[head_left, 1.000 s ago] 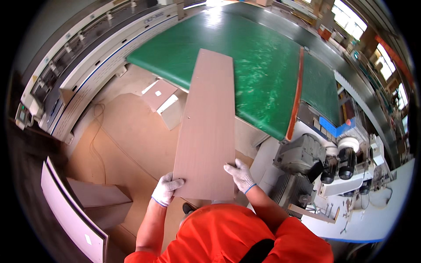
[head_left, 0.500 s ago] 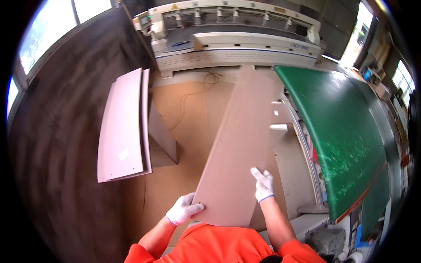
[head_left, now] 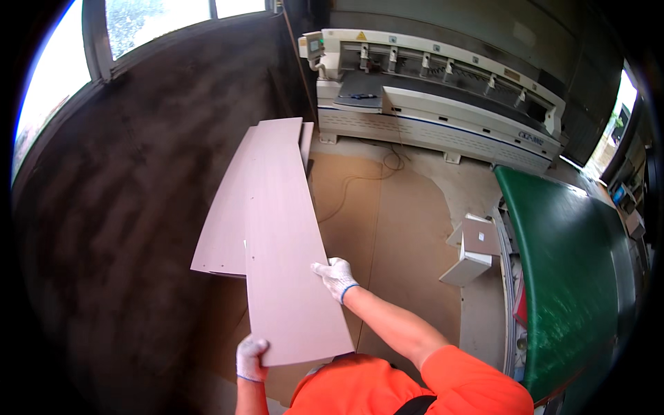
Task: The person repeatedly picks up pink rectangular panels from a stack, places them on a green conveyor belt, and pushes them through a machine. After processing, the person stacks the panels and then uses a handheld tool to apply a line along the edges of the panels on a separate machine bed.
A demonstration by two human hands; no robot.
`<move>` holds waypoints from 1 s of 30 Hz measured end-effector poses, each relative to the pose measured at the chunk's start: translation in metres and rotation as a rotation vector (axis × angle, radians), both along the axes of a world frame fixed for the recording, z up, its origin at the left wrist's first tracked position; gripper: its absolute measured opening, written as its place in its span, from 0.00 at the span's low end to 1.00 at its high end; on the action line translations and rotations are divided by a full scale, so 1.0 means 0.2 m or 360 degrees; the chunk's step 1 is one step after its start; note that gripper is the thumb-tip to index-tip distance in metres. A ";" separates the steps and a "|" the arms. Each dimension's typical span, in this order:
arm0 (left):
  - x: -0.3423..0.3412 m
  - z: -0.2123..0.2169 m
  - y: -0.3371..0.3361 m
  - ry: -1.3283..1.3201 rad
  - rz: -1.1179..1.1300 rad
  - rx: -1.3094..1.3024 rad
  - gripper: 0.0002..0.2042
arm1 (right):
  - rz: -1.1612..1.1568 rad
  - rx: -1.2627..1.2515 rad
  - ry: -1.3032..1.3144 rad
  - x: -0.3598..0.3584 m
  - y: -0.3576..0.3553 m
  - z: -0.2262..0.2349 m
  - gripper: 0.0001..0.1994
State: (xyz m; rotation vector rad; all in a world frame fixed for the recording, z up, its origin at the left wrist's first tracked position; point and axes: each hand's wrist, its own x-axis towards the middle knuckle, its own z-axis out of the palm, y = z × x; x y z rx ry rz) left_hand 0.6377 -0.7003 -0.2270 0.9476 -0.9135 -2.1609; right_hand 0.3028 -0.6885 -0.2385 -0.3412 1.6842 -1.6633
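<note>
A long pinkish-grey board [head_left: 290, 297] stretches forward from my body, with small dark holes along its face. My left hand [head_left: 251, 358], in a white knit glove, is closed around its near left corner. Further up, my gloved right hand [head_left: 336, 277] grips the board's right edge, thumb lying on the top face and the other fingers hidden below. The board's far part overlaps a stack of similar boards [head_left: 225, 228] on the left. Whether it touches the stack I cannot tell.
A long white and grey machine [head_left: 443, 111] with a small control screen stands at the back. Brown sheeting [head_left: 408, 228] covers the floor, a thin cable on it. At right runs a green-covered surface [head_left: 567, 277], with a small box-like piece [head_left: 477, 245] beside it. A dark wall [head_left: 124, 207] rises at left.
The board has swung from the middle to the left, over the stack. Both hands moved left with it. My right hand, earlier beside the board's right edge, now grips that edge. The view has turned.
</note>
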 end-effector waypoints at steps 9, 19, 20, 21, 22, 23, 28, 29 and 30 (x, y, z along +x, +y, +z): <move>-0.28 0.01 -0.33 0.0401 0.0635 -0.0111 0.22 | 0.0463 -0.0375 -0.0551 0.03 -0.22 0.17 0.07; -0.54 -0.37 -0.86 -0.0841 0.0032 -0.0251 0.29 | 0.0210 -0.0888 -0.1461 -0.13 0.97 -0.98 0.13; -0.59 -0.34 -0.80 -0.0935 0.0012 -0.0296 0.28 | -0.0009 -0.0499 -0.1426 -0.08 1.09 -0.94 0.13; -0.60 -0.33 -0.76 -0.1037 -0.0013 -0.0334 0.28 | -0.0228 -0.0100 -0.1383 -0.01 1.24 -0.90 0.13; -0.61 -0.36 -0.82 -0.0970 -0.0084 -0.0451 0.27 | -0.0193 -0.0071 -0.1358 0.02 1.42 -0.95 0.14; -0.66 -0.34 -0.86 -0.1107 -0.0142 -0.0342 0.27 | -0.0175 -0.0036 -0.1345 0.06 1.60 -1.02 0.14; -0.65 -0.34 -0.98 -0.1158 -0.0339 -0.0359 0.31 | -0.0335 -0.0291 -0.1738 0.19 2.15 -1.19 0.13; -0.66 -0.32 -0.98 -0.1148 -0.0341 -0.0279 0.32 | -0.0359 -0.0411 -0.1803 0.23 2.24 -1.24 0.13; -0.71 -0.33 -0.97 -0.1063 -0.0335 -0.0264 0.33 | -0.0267 -0.0754 -0.1801 0.28 2.37 -1.43 0.18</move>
